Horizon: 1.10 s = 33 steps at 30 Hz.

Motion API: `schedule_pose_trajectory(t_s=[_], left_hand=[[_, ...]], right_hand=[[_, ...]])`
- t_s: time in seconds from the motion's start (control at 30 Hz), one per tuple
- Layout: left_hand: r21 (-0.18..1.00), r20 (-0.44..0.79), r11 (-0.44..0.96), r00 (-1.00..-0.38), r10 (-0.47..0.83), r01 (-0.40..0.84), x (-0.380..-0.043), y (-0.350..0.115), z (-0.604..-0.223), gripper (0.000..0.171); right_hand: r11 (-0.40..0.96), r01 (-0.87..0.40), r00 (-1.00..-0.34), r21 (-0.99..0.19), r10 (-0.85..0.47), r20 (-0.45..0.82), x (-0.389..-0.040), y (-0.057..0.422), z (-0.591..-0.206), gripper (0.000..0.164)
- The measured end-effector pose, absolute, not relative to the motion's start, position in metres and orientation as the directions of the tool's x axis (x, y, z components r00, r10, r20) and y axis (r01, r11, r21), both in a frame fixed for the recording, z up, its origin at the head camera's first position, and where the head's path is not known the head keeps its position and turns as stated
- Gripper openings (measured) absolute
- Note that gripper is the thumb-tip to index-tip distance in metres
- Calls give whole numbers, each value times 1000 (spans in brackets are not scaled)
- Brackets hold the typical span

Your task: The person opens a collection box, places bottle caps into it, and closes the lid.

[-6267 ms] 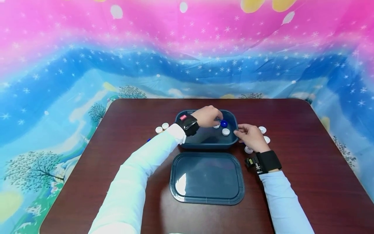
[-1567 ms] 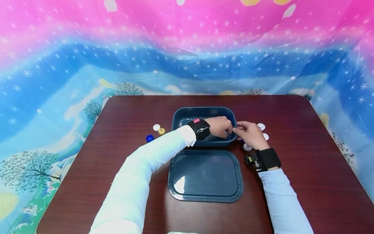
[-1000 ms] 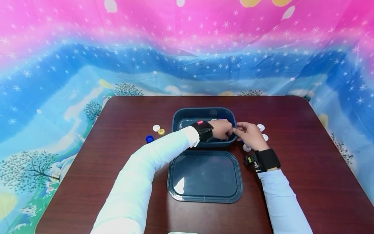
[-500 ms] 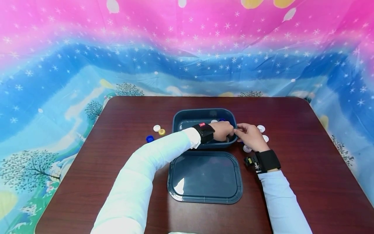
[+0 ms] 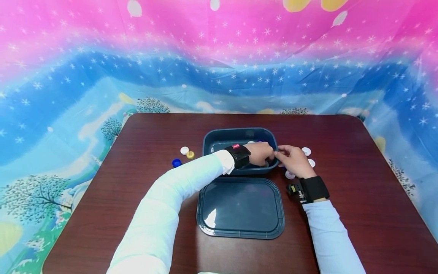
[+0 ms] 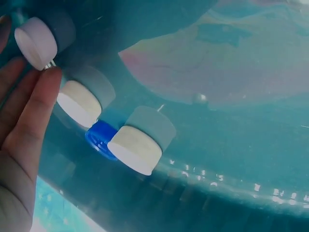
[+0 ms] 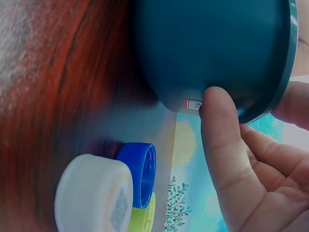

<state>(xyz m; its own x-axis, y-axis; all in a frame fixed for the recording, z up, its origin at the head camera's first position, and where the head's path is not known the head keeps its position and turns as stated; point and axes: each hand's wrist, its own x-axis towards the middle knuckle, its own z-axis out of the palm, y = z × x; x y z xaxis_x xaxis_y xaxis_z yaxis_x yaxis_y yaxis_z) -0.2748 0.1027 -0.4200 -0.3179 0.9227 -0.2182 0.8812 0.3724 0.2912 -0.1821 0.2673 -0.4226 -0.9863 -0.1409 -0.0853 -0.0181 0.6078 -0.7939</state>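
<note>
In the head view my left hand (image 5: 261, 153) reaches into the dark blue-grey plastic box (image 5: 236, 131), at its front right corner. The left wrist view shows its fingers at a white bottle cap (image 6: 36, 43), pinched low near the box floor. In a row beside it lie another white cap (image 6: 79, 104), a blue cap (image 6: 102, 139) and a third white cap (image 6: 137, 149). My right hand (image 5: 294, 160) grips the box's right rim; in the right wrist view one finger (image 7: 222, 135) presses the outer wall (image 7: 207, 53) and the thumb lies over the rim.
A matching lid (image 5: 240, 208) lies flat in front of the box. Left of it are a white cap (image 5: 184, 150), a yellow cap (image 5: 190, 155) and a blue cap (image 5: 176, 163). More caps sit by my right hand, including a white one (image 7: 94, 193) and a blue one (image 7: 139, 169).
Since the oldest frame my left hand has moved from the box's back to its front right corner. One white cap is gone from the left group. My right hand has stayed at the rim.
</note>
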Motion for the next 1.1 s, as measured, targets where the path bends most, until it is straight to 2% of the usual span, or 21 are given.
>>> schedule_pose_trajectory(t_s=[0.1, 0.2, 0.23, 0.37, 0.57, 1.1], left_hand=[[335, -190, 363, -315, 930, 869, -276, 99, -415, 19], [366, -161, 370, -333, 929, 854, -276, 92, -406, 9], [378, -150, 378, -347, 926, 845, -277, 89, -402, 6], [402, -109, 426, -419, 901, 811, -279, 74, -387, 25], [430, -58, 466, -491, 869, 773, -286, 44, -372, 31], [410, 84, 595, -678, 730, 691, -292, -54, -362, 28]], right_hand=[[609, -21, -985, -793, -148, -87, -182, 268, -423, 52], [617, -23, -985, -787, -150, -89, -183, 267, -423, 53], [618, -21, -984, -786, -150, -92, -183, 267, -423, 53], [627, -7, -984, -779, -141, -105, -183, 265, -423, 52], [641, -7, -985, -767, -139, -107, -183, 264, -422, 53], [651, 10, -987, -759, -116, -112, -182, 261, -421, 50]])
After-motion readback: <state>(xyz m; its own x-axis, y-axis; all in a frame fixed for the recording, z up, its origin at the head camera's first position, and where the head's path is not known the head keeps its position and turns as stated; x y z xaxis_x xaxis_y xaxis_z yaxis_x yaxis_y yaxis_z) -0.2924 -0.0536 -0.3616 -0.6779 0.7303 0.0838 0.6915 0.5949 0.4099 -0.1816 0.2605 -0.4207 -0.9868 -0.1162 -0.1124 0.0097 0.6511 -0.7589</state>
